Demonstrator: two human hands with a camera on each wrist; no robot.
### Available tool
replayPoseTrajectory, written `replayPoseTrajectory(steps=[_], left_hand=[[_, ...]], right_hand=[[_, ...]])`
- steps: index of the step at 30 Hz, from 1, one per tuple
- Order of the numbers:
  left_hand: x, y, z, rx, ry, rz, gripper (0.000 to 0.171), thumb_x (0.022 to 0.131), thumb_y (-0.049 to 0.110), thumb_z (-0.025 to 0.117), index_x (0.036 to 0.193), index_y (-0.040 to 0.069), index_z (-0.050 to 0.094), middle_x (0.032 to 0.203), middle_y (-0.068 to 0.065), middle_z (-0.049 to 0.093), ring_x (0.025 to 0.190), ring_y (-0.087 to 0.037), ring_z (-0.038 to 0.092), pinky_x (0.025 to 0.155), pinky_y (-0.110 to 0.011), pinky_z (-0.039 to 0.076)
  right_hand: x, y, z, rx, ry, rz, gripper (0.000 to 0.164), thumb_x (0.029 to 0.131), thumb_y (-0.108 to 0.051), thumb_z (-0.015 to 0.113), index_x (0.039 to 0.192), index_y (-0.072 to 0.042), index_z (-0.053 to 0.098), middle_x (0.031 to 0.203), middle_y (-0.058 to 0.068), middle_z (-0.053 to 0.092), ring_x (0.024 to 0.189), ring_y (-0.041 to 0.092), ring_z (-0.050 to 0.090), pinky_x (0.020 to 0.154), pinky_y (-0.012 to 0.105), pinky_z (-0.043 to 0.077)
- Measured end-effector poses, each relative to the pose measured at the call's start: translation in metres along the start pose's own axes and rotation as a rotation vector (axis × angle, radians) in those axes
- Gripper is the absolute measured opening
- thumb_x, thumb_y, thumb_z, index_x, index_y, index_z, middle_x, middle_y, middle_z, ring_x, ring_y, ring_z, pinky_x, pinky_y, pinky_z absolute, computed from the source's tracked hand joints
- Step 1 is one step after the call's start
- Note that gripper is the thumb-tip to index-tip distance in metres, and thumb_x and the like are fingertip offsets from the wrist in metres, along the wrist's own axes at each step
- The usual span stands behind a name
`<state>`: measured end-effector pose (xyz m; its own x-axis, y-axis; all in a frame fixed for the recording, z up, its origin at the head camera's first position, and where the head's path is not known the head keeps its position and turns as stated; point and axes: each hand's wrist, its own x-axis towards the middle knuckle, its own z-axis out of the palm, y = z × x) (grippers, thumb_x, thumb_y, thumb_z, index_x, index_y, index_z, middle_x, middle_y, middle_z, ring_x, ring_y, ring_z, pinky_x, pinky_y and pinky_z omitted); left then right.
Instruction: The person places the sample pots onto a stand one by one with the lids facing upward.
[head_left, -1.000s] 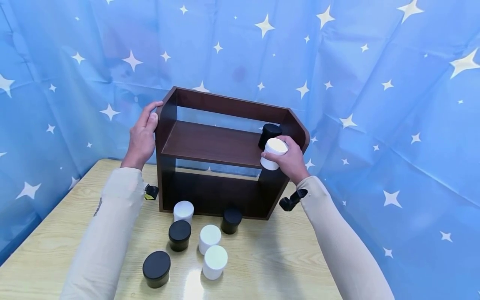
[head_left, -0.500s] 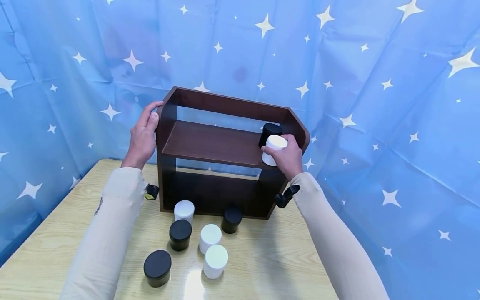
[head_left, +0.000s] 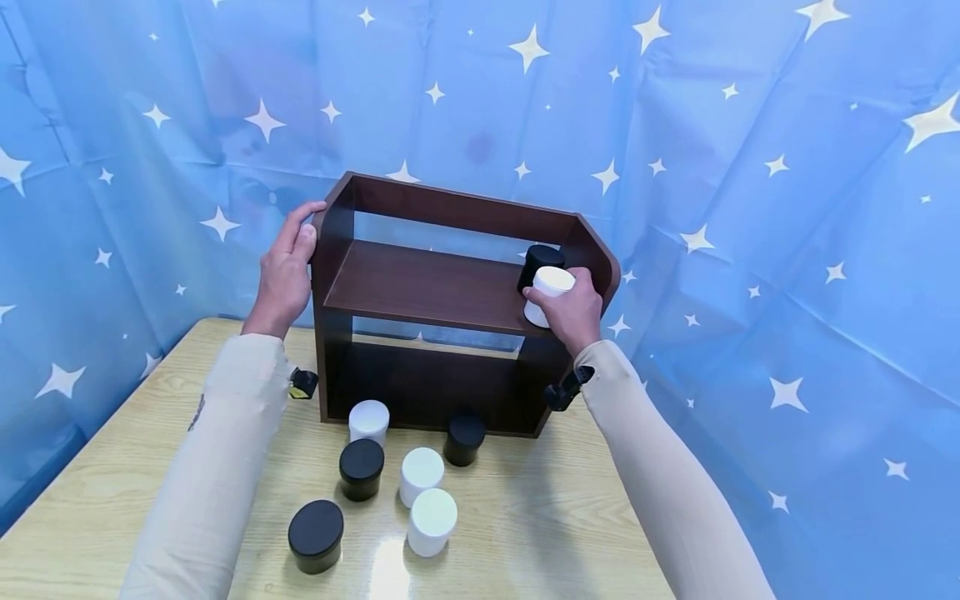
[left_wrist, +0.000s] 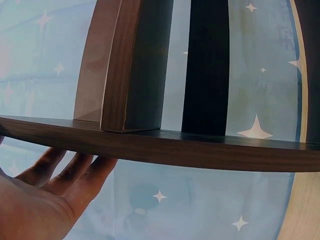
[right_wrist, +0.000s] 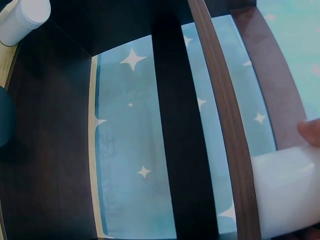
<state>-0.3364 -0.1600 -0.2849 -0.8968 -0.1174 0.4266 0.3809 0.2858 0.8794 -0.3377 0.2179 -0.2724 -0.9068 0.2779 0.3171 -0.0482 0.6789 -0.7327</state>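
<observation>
My right hand (head_left: 573,312) grips a white round jar (head_left: 551,283), thumb on one side and fingers on the other, at the right front of the upper shelf. In the right wrist view this white jar (right_wrist: 287,190) overlaps the shelf's front edge, with a thumb tip (right_wrist: 311,132) above it. Just behind it a black jar (head_left: 540,260) stands on the upper board of the dark brown two-tier shelf (head_left: 427,283). My left hand (head_left: 285,271) rests against the outer left side panel. In the left wrist view its fingers (left_wrist: 82,180) extend to that panel (left_wrist: 200,155).
In front of the shelf, on the wooden table (head_left: 540,517), stand three white jars, among them one at the front (head_left: 431,521), and three black jars, among them one at front left (head_left: 315,535). A blue star-patterned curtain (head_left: 480,92) hangs close behind.
My right hand has brought the white jar slightly up and inward, to the front of the upper board by the black jar. The left hand stays at the side panel.
</observation>
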Motion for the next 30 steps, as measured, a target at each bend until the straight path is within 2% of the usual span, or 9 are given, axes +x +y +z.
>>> replayPoseTrajectory(steps=[10, 30], left_hand=[[0.0001, -0.0005, -0.0002, -0.005, -0.008, 0.000, 0.042, 0.107, 0.051, 0.026, 0.148, 0.053, 0.036, 0.150, -0.011, 0.046, 0.136, -0.032, 0.042, 0.115, -0.064, 0.033], [0.0004, -0.0016, 0.0000, -0.001, -0.006, 0.009, 0.042, 0.108, 0.051, 0.026, 0.148, 0.052, 0.036, 0.151, -0.011, 0.045, 0.135, -0.032, 0.043, 0.114, -0.064, 0.034]], right_hand=[[-0.0005, -0.0010, 0.0012, -0.022, 0.002, 0.005, 0.078, 0.083, -0.045, 0.078, 0.141, -0.010, 0.039, 0.139, 0.017, 0.053, 0.125, 0.035, 0.052, 0.105, 0.054, 0.049], [0.0049, -0.0044, -0.0001, -0.071, -0.029, 0.025, 0.080, 0.085, -0.046, 0.076, 0.143, -0.008, 0.036, 0.141, 0.018, 0.051, 0.126, 0.035, 0.050, 0.107, 0.055, 0.048]])
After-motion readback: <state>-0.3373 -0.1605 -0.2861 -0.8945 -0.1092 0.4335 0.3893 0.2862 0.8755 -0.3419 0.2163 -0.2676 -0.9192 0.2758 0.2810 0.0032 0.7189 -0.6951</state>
